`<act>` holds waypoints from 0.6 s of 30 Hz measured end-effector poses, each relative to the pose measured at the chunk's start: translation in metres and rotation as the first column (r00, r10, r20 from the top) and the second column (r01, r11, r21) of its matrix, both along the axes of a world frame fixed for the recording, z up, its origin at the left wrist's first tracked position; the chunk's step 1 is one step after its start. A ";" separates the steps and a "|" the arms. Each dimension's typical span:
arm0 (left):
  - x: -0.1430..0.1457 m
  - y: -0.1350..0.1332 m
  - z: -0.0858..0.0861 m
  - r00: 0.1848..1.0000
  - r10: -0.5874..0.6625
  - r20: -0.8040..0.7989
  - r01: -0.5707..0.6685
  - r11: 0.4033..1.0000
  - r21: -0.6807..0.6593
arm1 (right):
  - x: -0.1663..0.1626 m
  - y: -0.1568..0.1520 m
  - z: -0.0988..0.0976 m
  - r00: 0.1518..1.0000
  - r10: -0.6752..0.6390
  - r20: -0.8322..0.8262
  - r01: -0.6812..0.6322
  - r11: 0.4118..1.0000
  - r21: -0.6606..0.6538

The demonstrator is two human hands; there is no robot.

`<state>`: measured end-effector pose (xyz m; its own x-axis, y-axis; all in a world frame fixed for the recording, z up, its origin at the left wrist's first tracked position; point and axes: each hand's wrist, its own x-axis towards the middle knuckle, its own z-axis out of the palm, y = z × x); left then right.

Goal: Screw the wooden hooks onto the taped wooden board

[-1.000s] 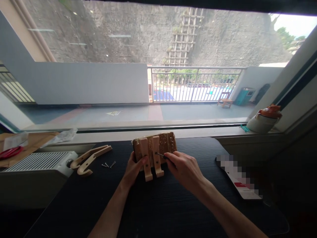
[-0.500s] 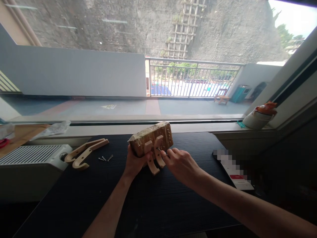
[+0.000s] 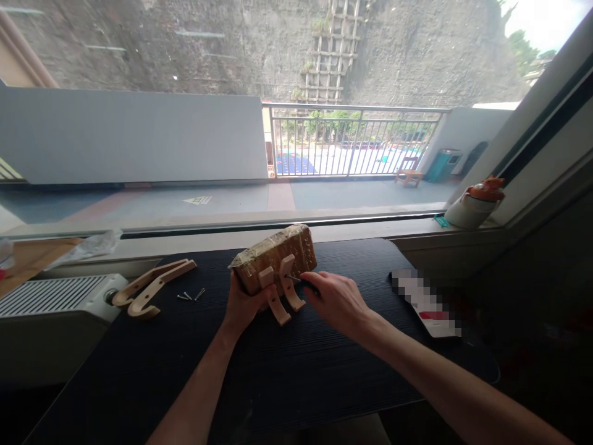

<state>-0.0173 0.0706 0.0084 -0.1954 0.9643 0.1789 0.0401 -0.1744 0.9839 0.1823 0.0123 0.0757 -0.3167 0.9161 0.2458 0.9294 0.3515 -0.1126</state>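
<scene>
A brown wooden block [image 3: 278, 256] stands tilted on the black table [image 3: 296, 371]. Two pale wooden hooks [image 3: 278, 290] are fixed to its front face. My left hand [image 3: 243, 306] grips the block's lower left side. My right hand [image 3: 336, 303] is closed on a thin dark screwdriver [image 3: 301, 282] whose tip points at the right hook.
Two loose wooden hooks [image 3: 148, 287] and a few screws [image 3: 189, 295] lie at the table's left. A white radiator [image 3: 50, 296] stands beside them. A white card [image 3: 424, 303] lies to the right. A white jar with an orange lid [image 3: 475, 204] sits on the window sill.
The block was tipped up off its flat position and turned so its left end lifts. My right hand stayed at the right hook with the screwdriver. The view shifted slightly down and right.
</scene>
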 end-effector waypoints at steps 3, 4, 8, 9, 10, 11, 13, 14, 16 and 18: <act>0.000 -0.001 -0.001 1.000 0.026 -0.006 -0.027 0.999 -0.021 | -0.001 0.003 0.011 0.991 0.105 0.083 -0.104 0.994 -0.024; -0.001 0.000 -0.001 1.000 0.031 -0.007 -0.031 0.999 -0.024 | -0.002 0.004 0.012 0.985 0.136 0.103 -0.133 0.991 -0.036; -0.003 0.003 -0.005 1.000 0.005 -0.007 -0.005 1.000 -0.013 | -0.007 0.006 0.009 0.980 0.161 0.112 -0.155 0.986 -0.064; -0.003 0.003 -0.005 1.000 -0.011 -0.007 0.010 1.000 -0.007 | -0.008 0.006 0.006 0.985 0.144 0.099 -0.138 0.988 -0.067; -0.004 0.004 -0.006 1.000 -0.024 -0.008 0.024 1.000 -0.003 | -0.009 0.006 0.002 0.990 0.120 0.079 -0.115 0.991 -0.070; -0.004 0.004 -0.006 0.999 -0.034 -0.010 0.034 0.999 0.001 | -0.009 0.005 -0.002 0.994 0.089 0.056 -0.085 0.994 -0.072; -0.003 0.004 -0.005 0.999 -0.040 -0.015 0.040 0.999 0.007 | -0.009 0.005 -0.011 1.000 0.024 0.008 -0.024 0.997 -0.078; -0.003 0.003 -0.004 0.999 -0.038 -0.018 0.038 0.999 0.010 | -0.008 0.006 -0.014 1.000 -0.003 -0.012 0.002 0.997 -0.083; -0.001 0.002 -0.004 0.999 -0.031 -0.025 0.032 0.999 0.013 | -0.008 0.006 -0.017 0.999 -0.037 -0.033 0.034 0.995 -0.090; -0.001 0.001 -0.004 0.999 -0.021 -0.034 0.021 1.000 0.010 | -0.007 0.006 -0.014 0.999 -0.030 -0.026 0.027 0.995 -0.095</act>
<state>-0.0180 0.0715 0.0042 -0.1688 0.9661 0.1953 0.0701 -0.1859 0.9801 0.1751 0.0188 0.0617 -0.2847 0.9442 0.1657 0.9350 0.3117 -0.1695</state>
